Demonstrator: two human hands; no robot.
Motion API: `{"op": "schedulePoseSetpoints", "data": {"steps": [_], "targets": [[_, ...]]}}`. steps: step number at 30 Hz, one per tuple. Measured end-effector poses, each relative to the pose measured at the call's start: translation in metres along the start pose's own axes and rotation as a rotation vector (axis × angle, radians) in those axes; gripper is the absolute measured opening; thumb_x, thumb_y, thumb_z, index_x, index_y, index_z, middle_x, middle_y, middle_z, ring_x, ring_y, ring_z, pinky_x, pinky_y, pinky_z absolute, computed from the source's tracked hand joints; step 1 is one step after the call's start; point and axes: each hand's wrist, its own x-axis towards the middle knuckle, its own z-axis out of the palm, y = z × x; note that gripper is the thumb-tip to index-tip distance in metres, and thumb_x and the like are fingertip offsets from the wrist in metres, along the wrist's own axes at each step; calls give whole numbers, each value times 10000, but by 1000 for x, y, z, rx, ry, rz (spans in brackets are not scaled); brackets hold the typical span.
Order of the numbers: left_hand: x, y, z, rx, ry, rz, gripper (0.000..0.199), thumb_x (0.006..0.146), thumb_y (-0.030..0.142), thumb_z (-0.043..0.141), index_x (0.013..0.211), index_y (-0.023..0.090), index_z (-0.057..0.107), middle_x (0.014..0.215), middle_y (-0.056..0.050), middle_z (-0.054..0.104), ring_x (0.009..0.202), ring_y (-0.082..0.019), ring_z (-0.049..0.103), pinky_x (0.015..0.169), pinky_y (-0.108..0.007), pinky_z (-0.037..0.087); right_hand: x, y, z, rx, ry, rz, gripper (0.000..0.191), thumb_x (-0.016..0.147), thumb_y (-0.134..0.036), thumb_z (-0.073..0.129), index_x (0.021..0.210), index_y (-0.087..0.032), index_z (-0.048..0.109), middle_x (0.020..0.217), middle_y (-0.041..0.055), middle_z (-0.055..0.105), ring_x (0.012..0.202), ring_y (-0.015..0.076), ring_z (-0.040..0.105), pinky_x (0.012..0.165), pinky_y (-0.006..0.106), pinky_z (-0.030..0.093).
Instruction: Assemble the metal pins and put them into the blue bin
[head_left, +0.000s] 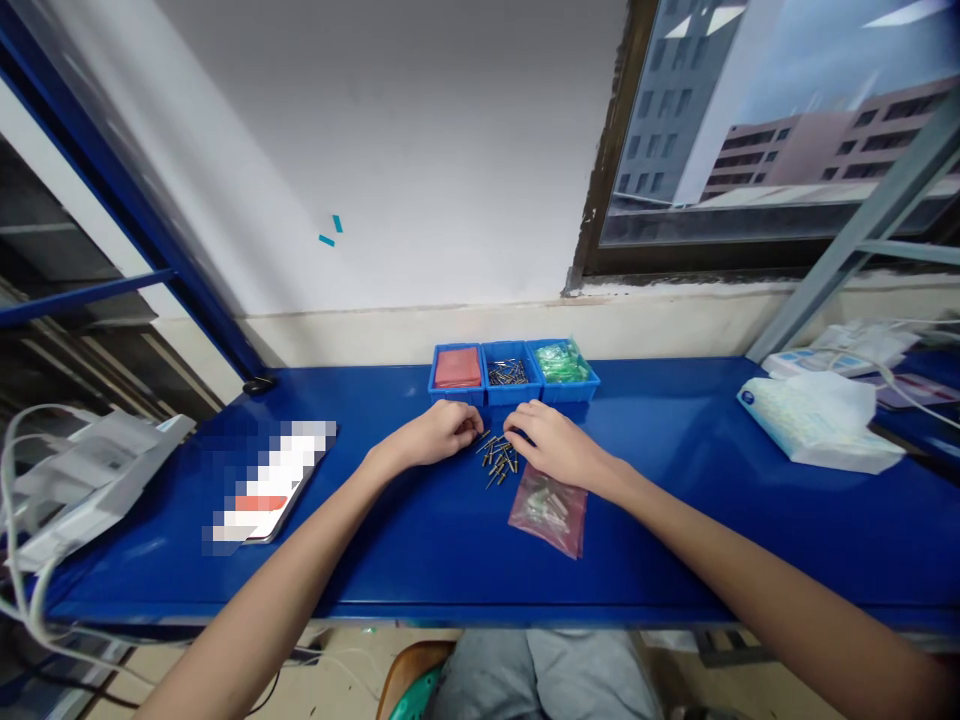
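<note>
A loose pile of small brass-coloured metal pins (498, 458) lies on the blue table between my two hands. My left hand (442, 432) is at the pile's left edge, thumb and fingers curled together; what is in the fingertips, if anything, is too small to make out. At the right side of the pile, my right hand (553, 442) reaches over it with thumb and forefinger bent and a little apart. Under that hand's wrist lies a pinkish clear plastic bag (551, 512) with small pale and metallic pieces inside. Part of the bag is hidden by the hand.
Behind my hands stand three joined blue bins: one with red-pink sheets or bags (458, 368), one with metal pins (508, 373), one with green-tinted plastic packets (561, 362). A phone (281, 485) and power strip (105, 490) are left; a tissue pack (817, 425) is right.
</note>
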Motion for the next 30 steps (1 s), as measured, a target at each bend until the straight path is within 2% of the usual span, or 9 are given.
{"op": "schedulePoseSetpoints", "data": {"steps": [6, 8, 13, 16, 19, 22, 24, 27, 30], "targets": [[-1, 1, -8, -86, 60, 9, 170, 808, 103, 532, 906, 144, 665, 753, -21, 670, 633, -121, 580, 608, -227, 455, 1, 0, -3, 49, 41, 1, 165, 992, -207, 507, 936, -173, 658, 944, 79, 662, 946, 217, 584, 867, 355, 453], [1, 6, -9, -133, 142, 8, 146, 816, 138, 548, 896, 146, 670, 739, -14, 666, 634, -118, 581, 614, -229, 463, 2, -1, -4, 96, 65, 25, 154, 986, -210, 521, 943, -169, 663, 948, 79, 672, 946, 220, 593, 872, 363, 452], [18, 27, -7, -393, 455, -43, 123, 790, 196, 592, 860, 130, 670, 783, -34, 684, 650, -117, 620, 652, -245, 519, 7, -6, -9, 327, 163, 115, 92, 944, -202, 587, 968, -175, 672, 954, 54, 714, 852, 179, 634, 776, 300, 463], [29, 37, 0, -519, 520, -83, 125, 750, 169, 596, 842, 121, 666, 760, -34, 673, 620, -117, 630, 630, -247, 532, 8, -6, -9, 411, 215, 153, 102, 931, -179, 579, 902, -180, 676, 862, 21, 720, 727, 145, 622, 692, 261, 444], [31, 39, 9, -538, 560, -90, 132, 754, 148, 588, 855, 119, 667, 758, -35, 674, 630, -123, 638, 640, -253, 535, 8, -5, -9, 425, 254, 183, 146, 933, -189, 565, 835, -183, 672, 768, -1, 698, 654, 135, 591, 654, 255, 421], [25, 35, 17, -437, 597, -52, 114, 828, 184, 581, 896, 134, 660, 784, -38, 676, 685, -134, 639, 662, -257, 529, 8, -3, -9, 369, 269, 175, 169, 938, -201, 558, 810, -187, 667, 749, -4, 683, 651, 140, 579, 656, 261, 409], [19, 31, 21, -249, 594, 19, 115, 881, 206, 566, 920, 152, 660, 828, -41, 664, 727, -138, 624, 676, -255, 514, 7, -2, -8, 315, 269, 158, 188, 949, -198, 542, 804, -188, 663, 753, 0, 679, 675, 148, 585, 677, 268, 409], [14, 28, 25, 38, 530, 150, 124, 926, 221, 557, 976, 173, 659, 909, -52, 637, 780, -147, 603, 712, -270, 499, 6, -1, -6, 239, 270, 135, 205, 973, -193, 511, 836, -186, 663, 809, 24, 688, 757, 170, 605, 732, 288, 423], [12, 26, 27, 136, 501, 187, 121, 951, 258, 567, 1005, 179, 639, 928, -53, 638, 798, -156, 604, 724, -280, 489, 5, 0, -5, 181, 253, 108, 214, 994, -187, 479, 883, -178, 662, 867, 51, 689, 839, 192, 614, 795, 314, 438]]}}
